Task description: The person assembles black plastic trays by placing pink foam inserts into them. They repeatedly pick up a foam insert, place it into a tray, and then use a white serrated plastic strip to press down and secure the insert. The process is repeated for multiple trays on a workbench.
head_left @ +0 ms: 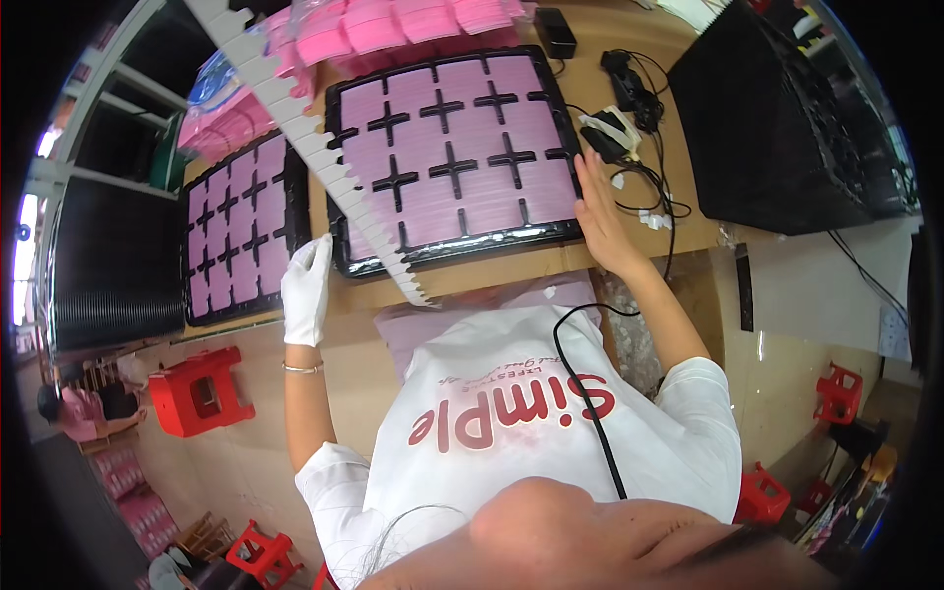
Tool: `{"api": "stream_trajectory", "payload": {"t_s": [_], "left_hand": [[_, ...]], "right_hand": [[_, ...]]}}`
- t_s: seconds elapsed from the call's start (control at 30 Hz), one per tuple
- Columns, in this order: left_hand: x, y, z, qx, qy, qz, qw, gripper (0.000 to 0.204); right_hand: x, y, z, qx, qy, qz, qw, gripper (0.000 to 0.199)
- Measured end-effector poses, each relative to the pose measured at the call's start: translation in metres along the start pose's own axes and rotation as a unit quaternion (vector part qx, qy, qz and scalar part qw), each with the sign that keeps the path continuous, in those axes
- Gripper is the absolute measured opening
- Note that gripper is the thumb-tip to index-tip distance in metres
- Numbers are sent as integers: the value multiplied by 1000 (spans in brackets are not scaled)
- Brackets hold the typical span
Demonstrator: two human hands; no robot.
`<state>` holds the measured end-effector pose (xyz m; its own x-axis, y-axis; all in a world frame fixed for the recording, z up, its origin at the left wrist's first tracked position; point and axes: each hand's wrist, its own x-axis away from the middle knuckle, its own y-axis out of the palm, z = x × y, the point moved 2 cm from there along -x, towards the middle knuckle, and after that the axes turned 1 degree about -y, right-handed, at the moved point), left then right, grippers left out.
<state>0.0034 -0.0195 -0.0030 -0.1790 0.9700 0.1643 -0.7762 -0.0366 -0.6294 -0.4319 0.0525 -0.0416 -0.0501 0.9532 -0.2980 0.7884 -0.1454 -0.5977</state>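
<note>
A black plastic tray [438, 258] lies in front of me, its cells filled with rows of pink strips [482, 162] between black cross-shaped dividers. My left hand [308, 292], in a white glove, has its fingers pressed together at the tray's near left corner. My bare right hand [603, 216] is laid along the tray's right edge with its fingers stretched out. A long pale grey strip with a notched edge [320, 157] slants across the tray's left side from the upper left. I cannot tell whether it touches the tray.
Left of the tray lies a second, similarly filled black tray [293, 202]. Pink bundles [388, 28] are piled behind. Cables and a black adapter [605, 138] lie to the right, beside a tall stack of black trays [752, 118]. Red stools [202, 393] stand on the floor.
</note>
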Motion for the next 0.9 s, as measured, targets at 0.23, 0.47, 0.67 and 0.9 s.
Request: {"api": "stream_trajectory", "payload": {"t_s": [0.23,0.47,0.67,0.9], "left_hand": [[26,16,52,283,-15,-50,958,43],[-20,-105,1,263,87,186,943,50],[-56,-224,-117,332,-24,285,899,54],[-111,-275,-261,123,-61,294,946,62]], "right_hand": [[0,1,-10,95,-6,35,995,59],[5,-31,-35,45,-23,95,994,68],[10,-30,-28,3,7,121,993,70],[3,-24,-38,-26,8,108,994,71]]}}
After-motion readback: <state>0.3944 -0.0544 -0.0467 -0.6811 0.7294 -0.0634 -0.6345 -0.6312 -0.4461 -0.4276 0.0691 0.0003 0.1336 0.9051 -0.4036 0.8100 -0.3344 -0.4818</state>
